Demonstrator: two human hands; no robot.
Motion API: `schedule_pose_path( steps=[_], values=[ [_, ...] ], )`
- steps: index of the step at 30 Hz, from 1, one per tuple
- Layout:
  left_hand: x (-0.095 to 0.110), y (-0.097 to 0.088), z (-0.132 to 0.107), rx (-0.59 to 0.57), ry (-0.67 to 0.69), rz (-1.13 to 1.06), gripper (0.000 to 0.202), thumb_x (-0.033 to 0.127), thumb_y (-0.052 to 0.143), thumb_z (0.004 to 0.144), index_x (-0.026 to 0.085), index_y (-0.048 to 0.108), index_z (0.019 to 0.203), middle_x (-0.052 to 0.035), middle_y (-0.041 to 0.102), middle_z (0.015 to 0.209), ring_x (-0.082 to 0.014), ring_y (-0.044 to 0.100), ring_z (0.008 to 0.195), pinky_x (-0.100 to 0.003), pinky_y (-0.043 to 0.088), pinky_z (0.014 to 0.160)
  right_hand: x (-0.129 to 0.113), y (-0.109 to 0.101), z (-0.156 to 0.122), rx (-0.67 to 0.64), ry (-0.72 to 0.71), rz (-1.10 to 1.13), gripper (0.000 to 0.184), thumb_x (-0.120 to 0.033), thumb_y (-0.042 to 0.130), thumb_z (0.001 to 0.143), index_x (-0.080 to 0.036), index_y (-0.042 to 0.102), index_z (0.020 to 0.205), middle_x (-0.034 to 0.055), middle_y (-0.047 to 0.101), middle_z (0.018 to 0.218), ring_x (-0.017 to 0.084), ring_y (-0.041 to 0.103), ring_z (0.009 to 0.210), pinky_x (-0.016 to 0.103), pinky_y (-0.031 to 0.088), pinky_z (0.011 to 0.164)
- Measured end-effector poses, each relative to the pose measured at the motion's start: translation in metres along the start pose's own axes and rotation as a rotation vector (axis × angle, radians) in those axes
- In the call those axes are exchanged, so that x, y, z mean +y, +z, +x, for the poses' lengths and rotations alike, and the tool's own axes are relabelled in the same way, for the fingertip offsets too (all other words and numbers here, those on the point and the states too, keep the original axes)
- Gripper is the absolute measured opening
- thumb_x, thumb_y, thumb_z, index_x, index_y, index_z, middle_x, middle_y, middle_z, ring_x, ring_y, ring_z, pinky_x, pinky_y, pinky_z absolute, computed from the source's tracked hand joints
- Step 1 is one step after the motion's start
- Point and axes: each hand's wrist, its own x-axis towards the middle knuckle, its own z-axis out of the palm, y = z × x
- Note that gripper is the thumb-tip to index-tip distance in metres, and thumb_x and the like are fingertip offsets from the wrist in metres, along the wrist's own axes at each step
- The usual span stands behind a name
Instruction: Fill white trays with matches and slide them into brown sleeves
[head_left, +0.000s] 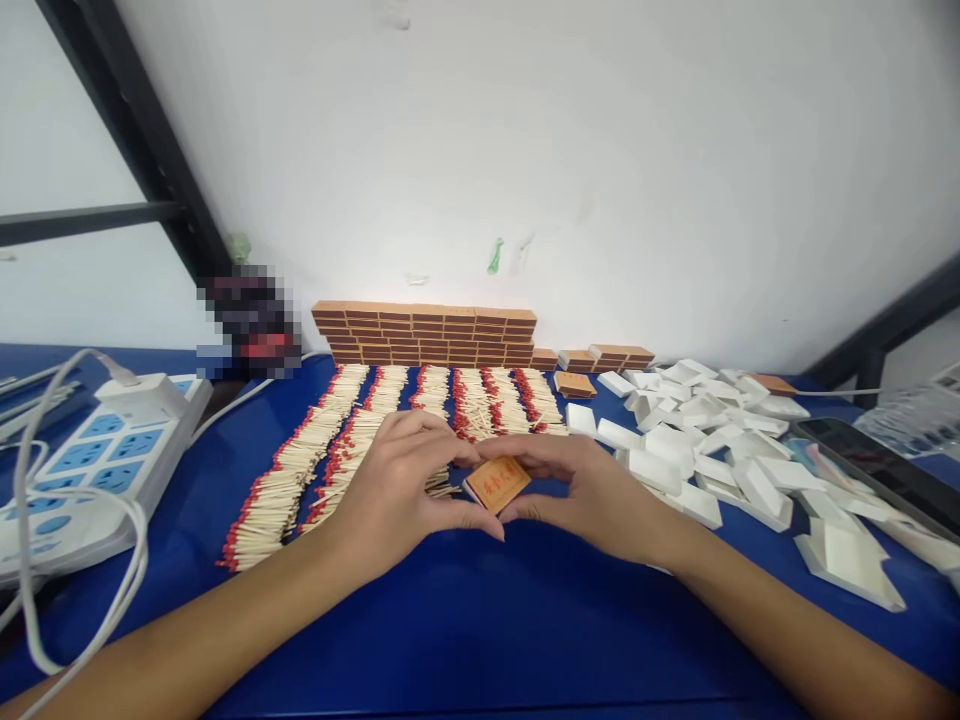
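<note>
An orange matchbox [498,484] with red print on its face is held tilted between my two hands. My right hand [577,485] grips it from the right, thumb along the lower edge and fingers along the upper one. At its left end, the thumb and fingers of my left hand [420,475] close around the box, where a white tray edge shows. Just beyond my hands lie long rows of red-tipped matches [289,475]. White empty matchbox trays [675,450] are scattered to the right.
A wall of stacked matchboxes [427,335] stands against the white wall, with a few more boxes [619,356] beside it. On the left is a white power strip [97,470] with a looping cable. A dark phone [877,470] lies at the right on the blue table [525,640].
</note>
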Motion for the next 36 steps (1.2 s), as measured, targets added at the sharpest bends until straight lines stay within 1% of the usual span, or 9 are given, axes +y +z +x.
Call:
schedule_pose_path(
  steps=[5,12,15,18,21,23,26,31,36],
  values=[
    [0.006,-0.002,-0.001,-0.028,-0.027,-0.012,0.077,0.075,0.094,0.044,0.022,0.061,0.088,0.0021,0.069,0.085,-0.0193,0.062,0.082,-0.035,0.046,0.079,-0.007,0.002,-0.006,-0.133,-0.019,-0.021,0.053,-0.036,0.088,0.087,-0.036,0.075,0.139,0.0009,0.082,0.125,0.026,0.077,0.111,0.036,0.064,0.095],
    [0.006,-0.002,-0.001,-0.034,0.009,0.027,0.08,0.08,0.09,0.051,0.023,0.063,0.101,0.0002,0.073,0.09,-0.0218,0.064,0.085,-0.037,0.046,0.082,-0.006,-0.003,-0.008,-0.098,-0.025,-0.124,0.047,-0.046,0.09,0.083,-0.035,0.08,0.128,0.0016,0.083,0.124,0.028,0.078,0.11,0.039,0.064,0.096],
    [0.005,-0.002,-0.001,0.014,-0.018,0.088,0.065,0.065,0.091,0.073,0.024,0.064,0.116,-0.003,0.076,0.104,-0.0249,0.067,0.097,-0.039,0.047,0.09,0.004,-0.035,0.001,0.072,-0.006,-0.236,0.043,-0.047,0.085,0.087,-0.033,0.08,0.127,0.004,0.083,0.12,0.03,0.077,0.11,0.046,0.062,0.101],
    [0.004,-0.002,0.0,0.049,-0.005,0.126,0.028,0.039,0.081,0.095,0.021,0.065,0.109,-0.0037,0.076,0.1,-0.0241,0.067,0.096,-0.041,0.048,0.092,0.025,-0.092,0.022,0.366,0.035,-0.309,0.051,-0.051,0.079,0.089,-0.029,0.074,0.134,0.0096,0.078,0.132,0.032,0.076,0.111,0.05,0.063,0.097],
    [0.004,-0.004,0.0,0.045,0.128,0.192,0.017,0.029,0.076,0.098,0.02,0.066,0.107,-0.0037,0.076,0.095,-0.0248,0.067,0.094,-0.043,0.048,0.092,0.05,-0.15,0.05,0.482,0.134,-0.576,0.052,-0.056,0.077,0.085,-0.022,0.076,0.125,0.0126,0.08,0.119,0.031,0.075,0.095,0.047,0.062,0.082],
    [0.004,-0.005,0.0,0.046,0.188,0.234,0.016,0.025,0.075,0.097,0.02,0.066,0.109,-0.0042,0.076,0.094,-0.0254,0.067,0.095,-0.044,0.049,0.092,0.064,-0.175,0.067,0.502,0.147,-0.648,0.046,-0.055,0.079,0.08,-0.02,0.079,0.11,0.0133,0.08,0.113,0.032,0.072,0.097,0.048,0.059,0.084],
    [0.003,-0.007,0.002,0.051,0.229,0.288,0.015,0.021,0.074,0.097,0.019,0.066,0.11,-0.0055,0.076,0.095,-0.026,0.067,0.096,-0.046,0.05,0.093,0.079,-0.19,0.083,0.503,0.146,-0.709,0.042,-0.054,0.079,0.078,-0.021,0.08,0.104,0.0124,0.08,0.111,0.032,0.068,0.1,0.047,0.056,0.088],
    [0.002,-0.007,0.001,0.035,0.249,0.309,0.014,0.02,0.073,0.097,0.018,0.066,0.11,-0.0059,0.076,0.094,-0.0267,0.067,0.096,-0.047,0.049,0.094,0.092,-0.192,0.087,0.443,0.133,-0.767,0.04,-0.051,0.08,0.078,-0.024,0.081,0.108,0.0095,0.079,0.116,0.03,0.067,0.102,0.046,0.054,0.092],
    [0.004,-0.005,0.001,0.021,0.227,0.272,0.016,0.019,0.072,0.097,0.019,0.067,0.112,-0.0057,0.076,0.094,-0.0268,0.067,0.095,-0.046,0.05,0.091,0.106,-0.202,0.076,0.509,0.177,-0.864,0.034,-0.048,0.078,0.083,-0.026,0.082,0.11,0.0121,0.078,0.121,0.037,0.06,0.116,0.057,0.049,0.1]
  ],
)
